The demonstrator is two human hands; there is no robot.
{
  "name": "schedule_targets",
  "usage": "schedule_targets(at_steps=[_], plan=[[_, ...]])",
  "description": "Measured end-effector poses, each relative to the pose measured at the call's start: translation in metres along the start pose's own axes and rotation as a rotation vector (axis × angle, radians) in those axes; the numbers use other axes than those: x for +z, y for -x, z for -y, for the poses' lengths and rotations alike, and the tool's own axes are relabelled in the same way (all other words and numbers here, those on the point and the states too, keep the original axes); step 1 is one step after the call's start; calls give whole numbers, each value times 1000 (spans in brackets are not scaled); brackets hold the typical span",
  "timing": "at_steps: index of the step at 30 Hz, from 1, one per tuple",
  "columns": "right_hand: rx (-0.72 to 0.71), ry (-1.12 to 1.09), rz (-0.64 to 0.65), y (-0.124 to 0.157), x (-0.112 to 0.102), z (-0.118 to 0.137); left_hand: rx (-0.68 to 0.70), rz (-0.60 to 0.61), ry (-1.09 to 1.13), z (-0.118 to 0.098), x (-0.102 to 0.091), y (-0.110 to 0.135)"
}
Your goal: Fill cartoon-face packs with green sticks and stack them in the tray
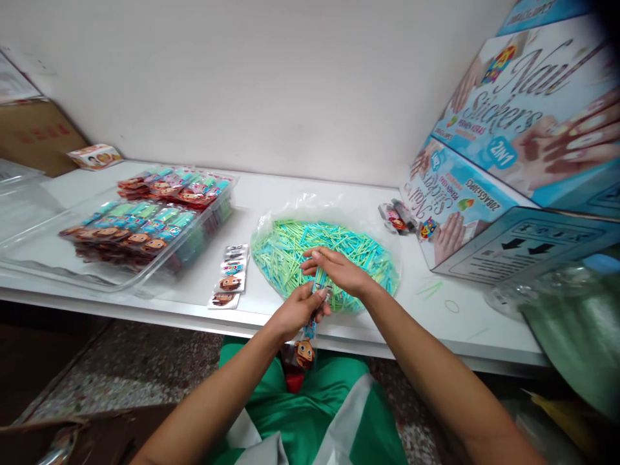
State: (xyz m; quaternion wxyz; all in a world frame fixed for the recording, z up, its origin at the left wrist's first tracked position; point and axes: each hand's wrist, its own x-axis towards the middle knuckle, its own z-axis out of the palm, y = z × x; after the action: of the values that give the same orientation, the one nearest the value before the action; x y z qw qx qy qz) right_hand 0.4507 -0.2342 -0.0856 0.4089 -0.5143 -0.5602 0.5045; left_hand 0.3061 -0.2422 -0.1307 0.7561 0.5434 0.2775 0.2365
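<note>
Over the table's front edge, my left hand (303,310) is closed around a small printed packet (305,354). A brown cartoon face shows on the packet's lower end, hanging below my fingers. My right hand (339,270) is just above it, its fingers closed about a few thin green sticks (320,276) at the packet's upper end. How far the sticks reach inside is hidden by my fingers. Right behind both hands lies a clear plastic bag (261,223), opened wide and heaped with green and blue thin sticks (290,248).
At left, a clear plastic tray (140,281) bears rows of filled packets (140,226). Flat packets (231,274) lie between tray and bag. Large nail sticker boxes (465,213) stand at right, near small dark packets (398,216). Loose green sticks (430,289) and a rubber band (452,306) lie in front.
</note>
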Motion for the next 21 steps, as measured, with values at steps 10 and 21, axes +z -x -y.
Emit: schedule_targets(at_steps=[10, 21], plan=[[37, -10, -96, 31, -9, -17, 46, -117, 65, -3, -4, 6], [-39, 211, -221, 37, 0, -13, 47, -61, 154, -3, 1, 12]])
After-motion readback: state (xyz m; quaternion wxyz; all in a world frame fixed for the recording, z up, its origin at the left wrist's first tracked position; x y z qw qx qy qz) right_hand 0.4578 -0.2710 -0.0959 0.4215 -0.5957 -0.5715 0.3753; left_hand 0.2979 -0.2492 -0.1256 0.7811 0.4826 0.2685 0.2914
